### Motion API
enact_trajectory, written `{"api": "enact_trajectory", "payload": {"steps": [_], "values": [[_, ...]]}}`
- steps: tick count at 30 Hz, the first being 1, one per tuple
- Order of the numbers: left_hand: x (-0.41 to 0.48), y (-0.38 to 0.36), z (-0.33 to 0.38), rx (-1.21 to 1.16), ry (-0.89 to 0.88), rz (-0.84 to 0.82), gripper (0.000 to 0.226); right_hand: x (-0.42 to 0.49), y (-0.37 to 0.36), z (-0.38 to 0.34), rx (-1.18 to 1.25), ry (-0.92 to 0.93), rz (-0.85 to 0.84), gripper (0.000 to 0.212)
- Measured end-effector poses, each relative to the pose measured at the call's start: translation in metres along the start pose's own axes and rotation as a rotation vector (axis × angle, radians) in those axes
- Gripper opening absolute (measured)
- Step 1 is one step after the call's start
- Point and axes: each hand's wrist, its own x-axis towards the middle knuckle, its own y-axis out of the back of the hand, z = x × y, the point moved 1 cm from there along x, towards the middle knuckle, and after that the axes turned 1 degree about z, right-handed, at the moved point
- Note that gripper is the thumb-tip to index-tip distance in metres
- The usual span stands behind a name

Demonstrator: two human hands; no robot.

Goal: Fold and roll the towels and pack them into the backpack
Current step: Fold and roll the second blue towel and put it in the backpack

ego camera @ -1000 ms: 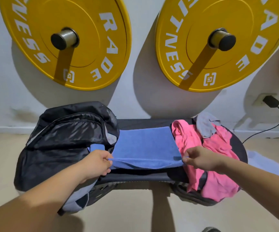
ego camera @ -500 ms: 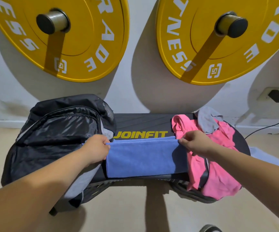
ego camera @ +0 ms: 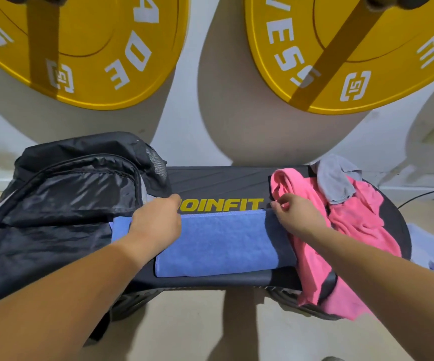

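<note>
Blue towel (ego camera: 223, 246), just folded in half, lies on the bench (ego camera: 223, 183) beside the backpack (ego camera: 62, 204); right grip (ego camera: 296, 214) pinches its far corner, left grip (ego camera: 156, 217) hold unclear. Rolling likely next.

Obs: left hand (ego camera: 158, 217) and right hand (ego camera: 296, 214) bare. Both forearms bare right up to the frame edge. Grey rounded shape (ego camera: 328, 358) at bottom edge, maybe a shoe toe; cannot tell.

Bright light falls from above: the round yellow weight plates (ego camera: 93, 48) throw big, soft grey shadows down the white wall (ego camera: 184, 131), and dark bands cross their faces. The wide lens bows the frame edges, and detail looks slightly soft throughout.
</note>
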Motion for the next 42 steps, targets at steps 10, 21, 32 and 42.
{"api": "enact_trajectory", "payload": {"steps": [10, 21, 32, 42], "values": [[-0.023, -0.044, 0.059, 0.074, -0.123, -0.442, 0.075, -0.014, 0.017, 0.063, -0.476, 0.250, 0.015, 0.034], [-0.038, -0.020, 0.012, 0.178, -0.408, -0.418, 0.046, -0.007, 0.000, -0.008, -0.230, 0.403, -0.063, 0.033], [-0.021, -0.034, 0.007, 0.406, -0.597, -0.207, 0.030, -0.007, -0.020, -0.025, -0.426, 0.304, -0.162, 0.026], [0.065, -0.004, 0.022, 0.522, -0.456, 0.175, 0.034, -0.016, 0.004, -0.011, -0.070, -0.097, -0.474, 0.028]]}}
